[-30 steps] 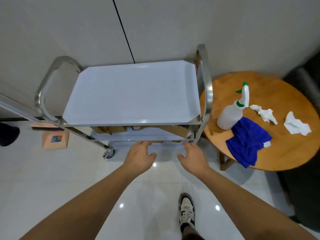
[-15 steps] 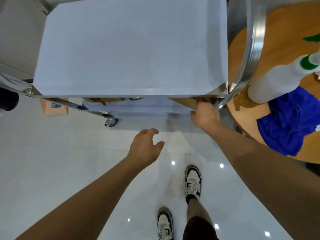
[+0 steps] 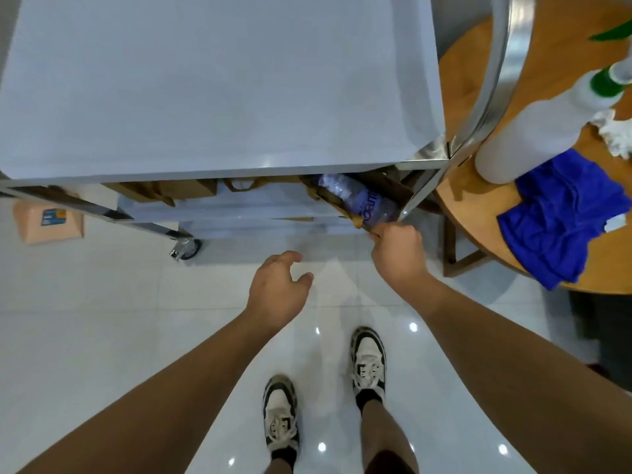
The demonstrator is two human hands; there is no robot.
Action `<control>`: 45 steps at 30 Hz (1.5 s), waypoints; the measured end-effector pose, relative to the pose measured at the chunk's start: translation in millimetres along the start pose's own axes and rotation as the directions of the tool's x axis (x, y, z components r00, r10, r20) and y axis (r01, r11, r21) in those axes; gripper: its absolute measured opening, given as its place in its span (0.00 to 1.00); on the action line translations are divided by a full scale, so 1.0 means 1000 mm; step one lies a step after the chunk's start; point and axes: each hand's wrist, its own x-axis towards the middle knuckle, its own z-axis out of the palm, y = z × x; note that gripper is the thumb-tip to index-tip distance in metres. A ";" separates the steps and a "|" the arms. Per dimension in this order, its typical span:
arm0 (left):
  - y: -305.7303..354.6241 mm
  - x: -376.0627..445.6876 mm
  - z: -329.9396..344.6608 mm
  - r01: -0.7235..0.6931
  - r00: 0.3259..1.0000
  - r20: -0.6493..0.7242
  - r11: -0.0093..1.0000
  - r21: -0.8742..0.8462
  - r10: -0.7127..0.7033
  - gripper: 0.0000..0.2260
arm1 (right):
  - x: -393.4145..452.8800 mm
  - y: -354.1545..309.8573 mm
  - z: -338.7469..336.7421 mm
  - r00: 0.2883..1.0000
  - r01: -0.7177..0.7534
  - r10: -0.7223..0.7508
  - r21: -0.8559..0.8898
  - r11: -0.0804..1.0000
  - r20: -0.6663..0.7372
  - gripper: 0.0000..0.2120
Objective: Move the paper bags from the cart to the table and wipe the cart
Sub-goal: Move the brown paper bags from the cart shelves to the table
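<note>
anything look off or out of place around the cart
A plastic bottle lies tipped on its side inside the paper bag that the right hand grips at the lower shelf's right end. A small orange box sits on the floor by the cart's left side. Nothing looks spilled.

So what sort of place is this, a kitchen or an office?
Hard to say; probably an office or service room indoors. A steel cart stands on glossy white floor tiles beside a round wooden table bearing a white spray bottle.
</note>
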 end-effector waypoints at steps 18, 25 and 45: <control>0.084 0.093 0.061 -0.195 0.894 0.448 0.925 0.325 0.030 0.21 | -0.024 0.060 0.036 0.995 0.086 -0.074 0.186 0.979 -0.073 0.13; 0.076 0.094 0.078 -0.264 0.888 0.448 0.909 0.323 0.099 0.09 | -0.025 0.061 0.039 0.993 0.118 -0.118 0.143 0.983 -0.004 0.13; 0.101 0.012 -0.008 -0.517 0.833 0.121 0.680 0.520 0.541 0.12 | -0.153 0.026 -0.051 0.876 0.466 -0.447 0.079 0.881 -0.180 0.15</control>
